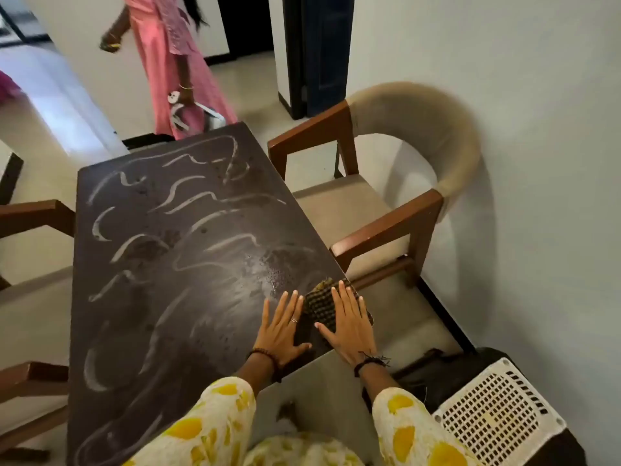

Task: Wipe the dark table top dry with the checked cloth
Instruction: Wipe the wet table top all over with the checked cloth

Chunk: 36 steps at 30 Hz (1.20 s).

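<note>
Both hands are lying flat with fingers straight, gripping nothing. The right hand (349,326) is pressing down on the cloth (322,307), which is sitting bunched at the table's (168,264) right edge, under its fingers and palm. The left hand (280,331) is resting on the bare top just beside the cloth. Pale wet streaks (188,200) are showing across the table beyond. A chair (386,183) is standing alongside.
</note>
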{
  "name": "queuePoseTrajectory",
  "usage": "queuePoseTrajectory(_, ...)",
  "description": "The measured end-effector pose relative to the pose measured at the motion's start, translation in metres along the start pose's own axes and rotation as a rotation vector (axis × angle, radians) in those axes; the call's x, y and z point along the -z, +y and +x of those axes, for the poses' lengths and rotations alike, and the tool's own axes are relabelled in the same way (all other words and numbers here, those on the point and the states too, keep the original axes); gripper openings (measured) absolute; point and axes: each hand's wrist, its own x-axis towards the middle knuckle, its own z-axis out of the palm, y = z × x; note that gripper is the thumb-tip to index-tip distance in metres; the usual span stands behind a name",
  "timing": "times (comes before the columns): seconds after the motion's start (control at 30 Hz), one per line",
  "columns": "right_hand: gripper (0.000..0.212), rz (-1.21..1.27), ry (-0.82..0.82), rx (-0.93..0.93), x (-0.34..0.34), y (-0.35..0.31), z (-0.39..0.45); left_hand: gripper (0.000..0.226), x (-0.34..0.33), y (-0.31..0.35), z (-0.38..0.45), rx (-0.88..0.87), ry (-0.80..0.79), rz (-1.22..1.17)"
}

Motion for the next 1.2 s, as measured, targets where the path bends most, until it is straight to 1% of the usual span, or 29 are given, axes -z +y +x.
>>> queuePoseTrajectory(0.03,0.084,-0.02,-0.04,-0.029,-0.005,-0.003,0.003,0.117,-0.008,-0.004,0.0,-0.004,-0.022,-0.007)
queuePoseTrajectory(0.13,0.091,-0.064,-0.112,-0.107,-0.019,-0.011,0.011,0.101,-0.027,-0.012,-0.005,0.015,-0.246,-0.047)
queuePoseTrajectory(0.23,0.093,-0.066,-0.134,-0.166,-0.029,-0.025,0.018,0.096,-0.037,-0.017,-0.006,0.035,-0.295,-0.127)
queuePoseTrajectory(0.33,0.083,-0.059,-0.008,-0.216,-0.032,-0.031,0.021,0.095,-0.042,-0.019,-0.009,0.022,-0.3,-0.198)
queuePoseTrajectory(0.4,0.076,-0.086,0.076,-0.238,-0.035,-0.034,0.023,0.096,-0.045,-0.02,-0.01,0.015,-0.229,-0.254)
queuePoseTrajectory(0.43,0.075,-0.116,0.09,-0.244,-0.033,-0.036,0.023,0.096,-0.045,-0.021,-0.012,0.022,-0.192,-0.27)
queuePoseTrajectory(0.5,0.075,-0.171,0.07,-0.256,-0.035,-0.038,0.028,0.093,-0.045,-0.024,-0.01,0.026,-0.167,-0.296)
queuePoseTrajectory(0.63,0.079,-0.236,-0.018,-0.312,-0.032,-0.045,0.036,0.087,-0.047,-0.029,-0.007,0.0,-0.269,-0.254)
queuePoseTrajectory(0.7,0.072,-0.257,-0.032,-0.316,-0.028,-0.047,0.043,0.082,-0.047,-0.035,-0.003,-0.004,-0.266,-0.25)
queuePoseTrajectory(0.77,0.061,-0.2,-0.045,-0.326,-0.022,-0.044,0.046,0.076,-0.043,-0.042,-0.001,-0.011,-0.261,-0.254)
queuePoseTrajectory(0.8,0.056,-0.182,-0.091,-0.315,-0.018,-0.041,0.047,0.074,-0.042,-0.046,0.0,-0.01,-0.251,-0.256)
queuePoseTrajectory(0.87,0.05,-0.159,-0.107,-0.31,-0.007,-0.038,0.054,0.072,-0.039,-0.057,0.003,0.013,-0.228,-0.269)
queuePoseTrajectory(0.93,0.043,-0.041,-0.079,-0.344,0.009,-0.044,0.068,0.073,-0.034,-0.067,0.002,0.072,-0.205,-0.292)
queuePoseTrajectory(1.0,0.038,0.2,-0.058,-0.363,0.022,-0.059,0.09,0.073,-0.033,-0.079,0.0,0.163,-0.189,-0.338)
queuePoseTrajectory(1.07,0.032,0.57,-0.069,-0.404,0.025,-0.079,0.116,0.073,-0.032,-0.095,0.0,0.243,-0.182,-0.363)
queuePoseTrajectory(1.13,0.024,1.016,-0.11,-0.475,0.023,-0.104,0.138,0.073,-0.032,-0.111,0.0,0.319,-0.165,-0.37)
queuePoseTrajectory(1.2,0.021,1.33,-0.16,-0.552,0.015,-0.13,0.158,0.072,-0.027,-0.133,0.0,0.387,-0.144,-0.371)
